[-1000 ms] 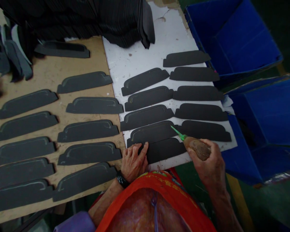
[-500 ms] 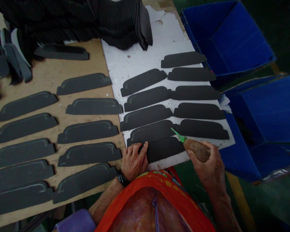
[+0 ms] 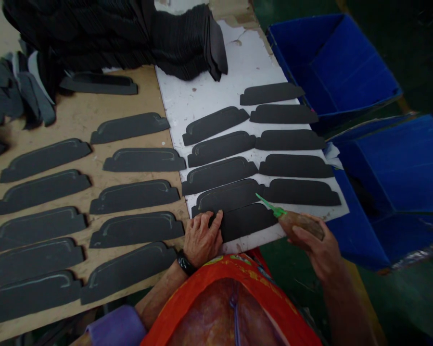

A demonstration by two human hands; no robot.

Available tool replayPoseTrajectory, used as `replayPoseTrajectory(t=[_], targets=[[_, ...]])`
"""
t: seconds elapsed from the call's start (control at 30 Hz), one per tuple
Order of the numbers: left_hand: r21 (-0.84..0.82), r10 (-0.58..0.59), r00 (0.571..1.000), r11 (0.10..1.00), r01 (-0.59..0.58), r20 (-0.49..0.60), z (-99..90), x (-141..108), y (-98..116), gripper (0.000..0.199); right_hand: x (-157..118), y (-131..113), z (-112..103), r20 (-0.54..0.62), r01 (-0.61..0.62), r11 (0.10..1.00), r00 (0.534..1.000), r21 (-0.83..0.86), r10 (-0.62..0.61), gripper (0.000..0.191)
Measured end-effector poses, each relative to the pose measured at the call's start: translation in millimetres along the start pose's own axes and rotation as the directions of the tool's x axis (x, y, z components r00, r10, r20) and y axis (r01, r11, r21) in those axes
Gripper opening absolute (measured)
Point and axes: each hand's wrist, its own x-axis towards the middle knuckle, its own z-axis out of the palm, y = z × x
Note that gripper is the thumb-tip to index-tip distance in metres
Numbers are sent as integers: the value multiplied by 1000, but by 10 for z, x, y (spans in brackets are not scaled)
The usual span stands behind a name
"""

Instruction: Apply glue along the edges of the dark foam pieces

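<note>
My right hand (image 3: 315, 242) is wrapped round a brown glue bottle (image 3: 299, 225) with a green pointed nozzle. The nozzle tip is over the right end of a dark foam piece (image 3: 234, 193) and the top edge of the nearest one. My left hand (image 3: 204, 238) presses its fingers, slightly apart, on the left end of that nearest dark foam piece (image 3: 250, 222), at the table's front edge. A thin shiny line follows the upper edge of several pieces, such as the foam piece (image 3: 135, 196) on the left. Those in the right column look plain.
A long stack of black pieces (image 3: 180, 43) stands at the back of the table. Loose grey pieces (image 3: 32, 91) are heaped at the back left. Two blue bins (image 3: 350, 57) stand beyond the right edge; the nearer blue bin (image 3: 414, 158) has something dark inside.
My right hand has moved slightly right and down, tilting the bottle flatter, while the nozzle tip stays almost in place. My left hand keeps its place on the piece. The view has shifted a little.
</note>
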Motion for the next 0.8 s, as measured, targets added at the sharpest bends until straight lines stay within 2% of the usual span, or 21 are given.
replayPoseTrajectory(t=[0.07,0.17,0.27,0.33,0.47,0.57,0.67,0.8], targets=[[3,2,1000,1000,-2,5,-2,-1,-3,46,-3,106,-29,100,-54,980,994,194,35,43],[3,1,1000,1000,-1,7,-9,-6,-5,46,-33,200,-7,142,-82,940,989,331,36,36],[3,-7,1000,1000,7,4,-22,-19,1,46,-29,175,52,160,-145,869,984,473,77,35],[2,-17,1000,1000,17,-6,-29,-35,13,45,22,128,73,217,-186,819,973,543,77,35],[24,-58,997,998,59,-49,-28,-81,76,39,221,76,25,365,-244,786,931,568,26,37],[74,-121,990,989,127,-74,-19,-110,166,34,388,101,-84,441,-350,747,893,565,85,39],[117,-161,983,978,170,-87,-8,-128,274,30,530,140,-230,449,-419,692,881,588,151,36],[153,-177,981,970,188,-85,36,-146,405,30,695,136,-432,419,-386,689,899,614,131,34]])
